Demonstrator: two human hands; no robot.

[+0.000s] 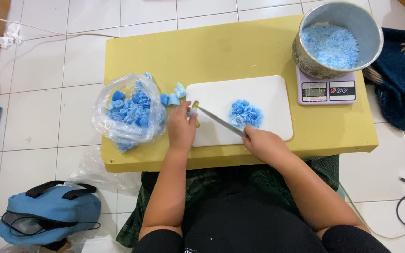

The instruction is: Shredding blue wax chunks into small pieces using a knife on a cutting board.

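Blue foamy-looking stuff everywhere on this one. Left hand [182,127] is pinching a small pale blue piece [191,111] down at the left edge of the white cutting board [268,93], fingers closed tight on it, and the right hand [264,143] is wrapped around the handle of a knife [219,122] whose blade angles up-left so the tip sits right at that piece. If you want this cut to go well, I'd say keep the left fingertips curled back from the blade, since they're practically touching it, hold the piece flat so it can't roll, and slice thin with a steady draw rather than chopping, because soft material probably squashes. Counts: one board, one knife, one pile of cut shavings [245,114] mid-board, two loose blue chunks [173,95] just off the board's left end, one clear plastic bag [127,112] of uncut chunks (too many to count), one metal pot [338,37] of fine blue crumbs sitting on one kitchen scale [326,90], all on one yellow table [221,51].
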